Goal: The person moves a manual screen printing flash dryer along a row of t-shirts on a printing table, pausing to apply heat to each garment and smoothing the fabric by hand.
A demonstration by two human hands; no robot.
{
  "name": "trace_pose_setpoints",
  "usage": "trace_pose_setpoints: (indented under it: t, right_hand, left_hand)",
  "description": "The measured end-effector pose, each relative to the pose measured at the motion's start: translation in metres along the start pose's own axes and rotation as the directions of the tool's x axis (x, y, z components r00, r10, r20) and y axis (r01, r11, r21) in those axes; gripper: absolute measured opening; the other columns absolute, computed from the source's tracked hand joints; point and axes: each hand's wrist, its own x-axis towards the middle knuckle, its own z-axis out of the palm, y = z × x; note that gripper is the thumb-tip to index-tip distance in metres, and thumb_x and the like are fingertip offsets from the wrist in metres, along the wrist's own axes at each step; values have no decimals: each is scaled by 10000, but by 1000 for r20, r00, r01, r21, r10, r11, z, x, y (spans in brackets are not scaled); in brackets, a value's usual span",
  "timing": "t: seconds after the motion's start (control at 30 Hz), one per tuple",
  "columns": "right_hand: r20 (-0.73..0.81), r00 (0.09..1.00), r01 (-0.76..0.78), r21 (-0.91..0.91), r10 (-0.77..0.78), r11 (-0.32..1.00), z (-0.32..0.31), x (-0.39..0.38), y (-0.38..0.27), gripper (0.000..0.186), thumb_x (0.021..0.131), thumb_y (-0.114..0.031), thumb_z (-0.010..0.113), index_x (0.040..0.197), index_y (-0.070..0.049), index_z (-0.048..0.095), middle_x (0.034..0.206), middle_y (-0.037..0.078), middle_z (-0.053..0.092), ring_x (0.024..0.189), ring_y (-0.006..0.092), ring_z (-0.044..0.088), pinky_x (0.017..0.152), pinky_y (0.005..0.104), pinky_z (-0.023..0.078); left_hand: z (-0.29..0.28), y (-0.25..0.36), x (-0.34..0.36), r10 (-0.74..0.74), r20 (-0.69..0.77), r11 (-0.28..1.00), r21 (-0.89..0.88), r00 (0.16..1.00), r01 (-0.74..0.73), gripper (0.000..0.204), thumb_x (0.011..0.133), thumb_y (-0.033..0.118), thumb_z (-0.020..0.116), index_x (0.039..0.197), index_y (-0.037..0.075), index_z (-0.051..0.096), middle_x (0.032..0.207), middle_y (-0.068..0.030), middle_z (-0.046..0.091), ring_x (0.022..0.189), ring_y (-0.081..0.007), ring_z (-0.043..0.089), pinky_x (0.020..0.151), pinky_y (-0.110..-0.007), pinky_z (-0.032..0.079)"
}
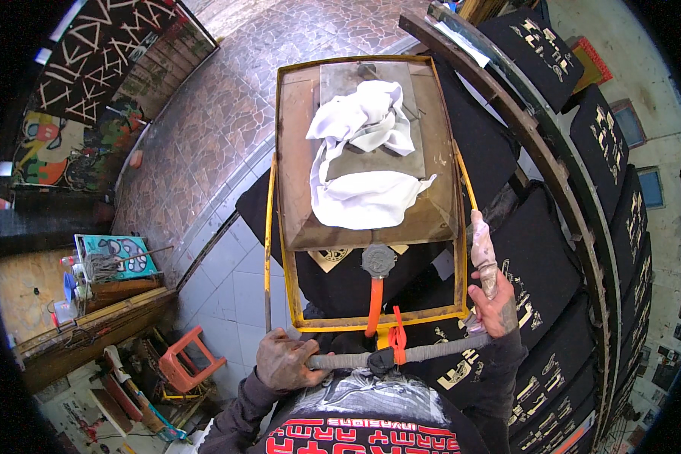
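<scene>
My left hand [284,362] grips the left end of a grey tape-wrapped crossbar [424,353]. My right hand [495,306] is closed on a pink-and-tan wrapped handle [482,242] of a yellow metal frame [268,234]. The frame surrounds a brown metal press plate [436,189] with two crumpled white cloths [367,198] lying on top. A grey round fitting [377,259] at the plate's near edge leads into an orange hose [374,306]. A red strap [399,333] is tied on the crossbar. Dark shirts with pale prints [541,318] lie under the frame and to the right.
A curved rail [564,181] runs along the right, with more printed shirts [598,136] beside it. At lower left are a red plastic stool [189,352] and a wooden ledge [98,329]. Painted boards [57,151] stand at upper left beside a tiled floor [204,106].
</scene>
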Motion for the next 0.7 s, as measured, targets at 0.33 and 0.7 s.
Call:
trace_pose_setpoints:
  t: [0.33,0.7]
  right_hand:
    - [6,1000,-26,-8,26,1000,0,-2,-7,272,875,-87,669,1126,-24,588,762,36,612,528,106,513,510,290,435]
    - [-7,999,-34,21,34,999,2,-3,-9,262,869,-75,663,1117,-24,594,761,33,613,520,102,507,498,285,427]
  left_hand:
    - [0,0,1,2,3,1000,8,1000,-2,394,767,434,773,602,135,576,460,-1,554,391,-183,515,603,-326,387]
    - [1,-1,0,22,3,1000,11,1000,-22,391,773,445,766,605,135,597,459,9,557,389,-163,520,603,-316,382]
